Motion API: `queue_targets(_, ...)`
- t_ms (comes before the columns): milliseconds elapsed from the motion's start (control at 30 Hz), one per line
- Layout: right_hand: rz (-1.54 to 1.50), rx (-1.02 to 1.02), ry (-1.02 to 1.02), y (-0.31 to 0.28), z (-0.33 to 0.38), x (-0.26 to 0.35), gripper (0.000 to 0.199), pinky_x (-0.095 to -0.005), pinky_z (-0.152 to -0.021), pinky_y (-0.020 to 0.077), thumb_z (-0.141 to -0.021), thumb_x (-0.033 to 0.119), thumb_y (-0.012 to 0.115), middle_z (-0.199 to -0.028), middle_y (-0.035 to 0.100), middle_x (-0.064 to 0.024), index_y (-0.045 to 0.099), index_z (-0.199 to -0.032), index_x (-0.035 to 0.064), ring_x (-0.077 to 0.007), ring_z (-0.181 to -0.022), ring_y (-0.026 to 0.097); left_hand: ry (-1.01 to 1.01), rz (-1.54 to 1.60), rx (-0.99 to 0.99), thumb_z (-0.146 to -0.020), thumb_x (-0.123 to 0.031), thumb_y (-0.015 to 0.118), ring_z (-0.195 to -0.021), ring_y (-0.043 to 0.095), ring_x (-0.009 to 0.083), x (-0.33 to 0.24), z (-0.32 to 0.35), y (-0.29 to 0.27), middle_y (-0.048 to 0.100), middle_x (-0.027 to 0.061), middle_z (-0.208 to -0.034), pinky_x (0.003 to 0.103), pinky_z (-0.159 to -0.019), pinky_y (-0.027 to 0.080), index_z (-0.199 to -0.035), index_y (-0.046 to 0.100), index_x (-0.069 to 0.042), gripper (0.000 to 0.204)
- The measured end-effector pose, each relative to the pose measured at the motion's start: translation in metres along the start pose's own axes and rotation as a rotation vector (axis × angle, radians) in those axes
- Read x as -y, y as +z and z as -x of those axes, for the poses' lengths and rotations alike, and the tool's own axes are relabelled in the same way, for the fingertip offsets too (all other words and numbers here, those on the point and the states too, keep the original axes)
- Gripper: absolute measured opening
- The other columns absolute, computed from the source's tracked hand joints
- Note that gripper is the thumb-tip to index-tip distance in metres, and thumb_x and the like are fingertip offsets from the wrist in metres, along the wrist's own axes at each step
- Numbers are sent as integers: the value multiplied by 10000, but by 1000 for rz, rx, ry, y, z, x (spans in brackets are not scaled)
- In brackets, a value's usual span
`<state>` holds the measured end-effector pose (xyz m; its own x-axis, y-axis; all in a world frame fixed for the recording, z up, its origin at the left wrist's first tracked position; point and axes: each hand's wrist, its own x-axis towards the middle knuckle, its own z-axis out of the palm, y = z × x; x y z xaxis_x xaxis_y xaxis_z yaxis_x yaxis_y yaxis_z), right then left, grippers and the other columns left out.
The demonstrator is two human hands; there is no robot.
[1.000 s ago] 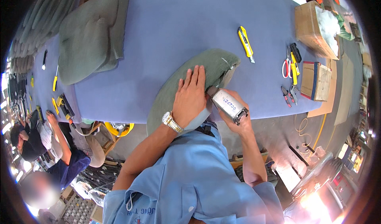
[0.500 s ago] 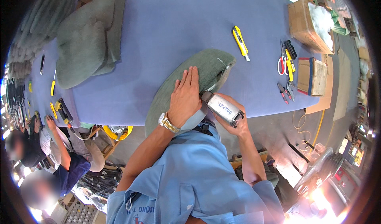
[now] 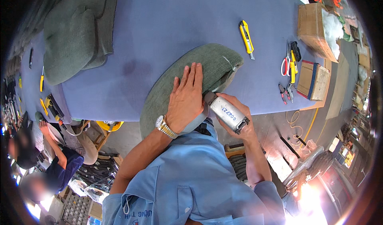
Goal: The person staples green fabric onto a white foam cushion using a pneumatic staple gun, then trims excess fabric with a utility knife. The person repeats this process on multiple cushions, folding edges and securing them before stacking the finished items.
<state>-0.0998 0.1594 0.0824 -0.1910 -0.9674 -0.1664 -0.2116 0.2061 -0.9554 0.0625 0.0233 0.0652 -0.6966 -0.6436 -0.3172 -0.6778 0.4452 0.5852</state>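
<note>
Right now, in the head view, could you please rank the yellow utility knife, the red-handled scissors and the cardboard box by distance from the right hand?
From the right hand:
1. Yellow utility knife, straight ahead.
2. Red-handled scissors, farther right.
3. Cardboard box, at the far right corner.

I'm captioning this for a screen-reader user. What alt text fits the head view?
A person's left hand presses flat on a green fabric cushion at the near edge of a long blue-covered table, while the right hand holds a silver cylindrical power tool against the cushion's edge. A yellow utility knife, scissors and pliers lie to the right.
</note>
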Motion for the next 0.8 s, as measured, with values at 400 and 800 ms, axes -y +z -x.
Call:
queue_targets(400, 3, -159, -107, 22, 11, -23, 597, -336, -951, 548, -784, -9, 775, -1227, 714, -158, 632, -1364, 13, -244, -1085, 723, 159, 551, 272, -992, -458, 619, -1611, 119, 381, 82, -23, 0, 171, 218, -1730, 550, -1279, 115, -1683, 172, -143, 881)
queue_targets(800, -1, -235, -44, 29, 22, -37, 593, -354, -989, 561, -775, 33, 801, -1267, 720, -190, 655, -1349, 19, -312, -1145, 726, 67, -2, 0, -967, -313, 683, -1549, 266, 461, 21, 28, 8, 276, 284, -1666, 564, -1214, 328, -1625, 218, 26, 874)
